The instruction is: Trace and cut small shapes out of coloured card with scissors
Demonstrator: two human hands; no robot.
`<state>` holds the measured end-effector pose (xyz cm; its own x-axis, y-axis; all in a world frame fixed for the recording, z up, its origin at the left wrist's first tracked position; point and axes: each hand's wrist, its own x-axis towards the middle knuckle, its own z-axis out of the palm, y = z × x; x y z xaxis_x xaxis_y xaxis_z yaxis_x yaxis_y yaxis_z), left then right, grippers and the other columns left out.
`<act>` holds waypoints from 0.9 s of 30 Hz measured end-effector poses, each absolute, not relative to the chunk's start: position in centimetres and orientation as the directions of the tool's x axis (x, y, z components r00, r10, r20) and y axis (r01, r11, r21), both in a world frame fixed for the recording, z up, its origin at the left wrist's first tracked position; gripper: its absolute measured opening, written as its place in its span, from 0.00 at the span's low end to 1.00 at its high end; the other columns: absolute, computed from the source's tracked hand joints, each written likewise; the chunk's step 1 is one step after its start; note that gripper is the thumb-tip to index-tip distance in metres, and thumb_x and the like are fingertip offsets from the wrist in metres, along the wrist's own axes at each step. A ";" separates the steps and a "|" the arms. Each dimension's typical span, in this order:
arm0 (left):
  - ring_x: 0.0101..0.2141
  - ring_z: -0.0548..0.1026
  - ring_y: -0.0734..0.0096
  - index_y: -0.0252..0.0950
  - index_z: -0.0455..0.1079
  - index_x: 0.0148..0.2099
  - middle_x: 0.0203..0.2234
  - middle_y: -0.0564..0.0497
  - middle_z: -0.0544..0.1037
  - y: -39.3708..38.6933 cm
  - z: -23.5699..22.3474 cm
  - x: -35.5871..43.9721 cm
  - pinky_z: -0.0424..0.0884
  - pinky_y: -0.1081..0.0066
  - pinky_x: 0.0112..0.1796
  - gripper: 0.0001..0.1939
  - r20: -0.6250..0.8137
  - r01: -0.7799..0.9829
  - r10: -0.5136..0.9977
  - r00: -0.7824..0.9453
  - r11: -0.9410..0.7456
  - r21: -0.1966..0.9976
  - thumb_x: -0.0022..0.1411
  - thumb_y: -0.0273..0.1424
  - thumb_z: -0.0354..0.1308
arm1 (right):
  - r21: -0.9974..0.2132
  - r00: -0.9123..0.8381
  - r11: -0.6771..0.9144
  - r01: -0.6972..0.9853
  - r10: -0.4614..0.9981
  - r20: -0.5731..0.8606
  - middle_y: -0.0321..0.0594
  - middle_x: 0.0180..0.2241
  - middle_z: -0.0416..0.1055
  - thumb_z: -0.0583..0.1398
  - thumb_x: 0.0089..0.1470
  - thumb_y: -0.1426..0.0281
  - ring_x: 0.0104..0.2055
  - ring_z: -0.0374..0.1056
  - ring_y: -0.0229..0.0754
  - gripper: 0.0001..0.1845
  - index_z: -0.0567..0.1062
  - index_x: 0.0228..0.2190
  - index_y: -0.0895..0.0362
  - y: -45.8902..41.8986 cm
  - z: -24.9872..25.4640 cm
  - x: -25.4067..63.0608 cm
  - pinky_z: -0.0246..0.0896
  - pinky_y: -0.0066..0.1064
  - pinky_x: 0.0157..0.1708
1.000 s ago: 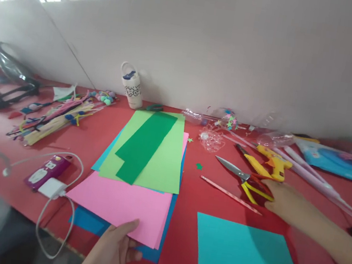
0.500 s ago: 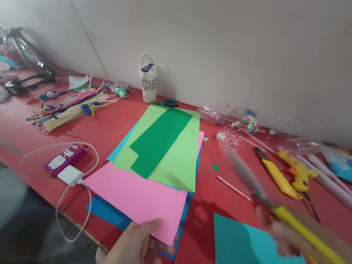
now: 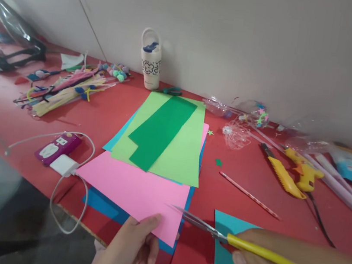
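Note:
My left hand pinches the near edge of a pink sheet of paper, thumb on top and fingers below. My right hand grips yellow-handled scissors; their blades point left and reach over the pink sheet's right edge. From here I cannot tell whether the blades touch the paper. A light green sheet partly covers the pink one, and a dark green cut piece lies on top. Blue paper shows underneath. Below my right hand rests a turquoise sheet.
A white tumbler stands by the wall, with pliers beside it. Pipe cleaners and a purple power bank with a white cable are at left. A pencil, yellow cutter and glue gun lie right.
My right hand has brought the scissors down and left, from above the table to the pink sheet's edge. The left hand keeps its hold on the pink sheet. The view has shifted slightly.

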<state>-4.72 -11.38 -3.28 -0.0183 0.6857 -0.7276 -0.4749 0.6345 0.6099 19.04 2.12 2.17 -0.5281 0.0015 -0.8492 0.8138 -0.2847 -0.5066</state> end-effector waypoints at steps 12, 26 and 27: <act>0.08 0.51 0.83 0.36 0.63 0.25 0.06 0.60 0.61 -11.3 -3.2 -4.8 0.41 0.75 0.14 0.15 -0.742 -0.477 0.670 -0.008 0.650 0.592 0.57 0.41 0.55 | -0.486 -0.520 -0.346 0.802 -0.006 -0.854 0.26 0.14 0.57 0.55 0.38 0.41 0.08 0.53 0.25 0.30 0.64 0.22 0.57 1.2 1.7 16.8 0.50 0.18 0.08; 0.08 0.50 0.83 0.36 0.63 0.21 0.04 0.59 0.60 -11.0 -2.5 -5.3 0.39 0.74 0.15 0.20 -0.805 -0.386 0.587 0.090 0.765 0.515 0.54 0.46 0.55 | -0.401 -0.418 -0.351 0.846 0.029 -0.908 0.25 0.11 0.55 0.54 0.51 0.54 0.08 0.50 0.26 0.19 0.64 0.22 0.56 0.5 1.7 15.2 0.45 0.16 0.07; 0.08 0.49 0.83 0.37 0.62 0.20 0.04 0.59 0.59 -11.0 -2.4 -5.4 0.39 0.74 0.15 0.20 -0.805 -0.377 0.584 0.105 0.772 0.512 0.55 0.46 0.54 | -0.437 -0.455 -0.328 0.838 0.024 -0.890 0.25 0.11 0.55 0.54 0.51 0.51 0.08 0.51 0.27 0.21 0.63 0.21 0.56 0.5 1.2 15.2 0.45 0.16 0.07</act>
<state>-5.35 -10.97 -2.39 0.1051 0.5843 -0.8047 -0.3768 0.7722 0.5115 15.22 0.53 1.19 -0.4550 0.0242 -0.8901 0.8376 -0.3277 -0.4371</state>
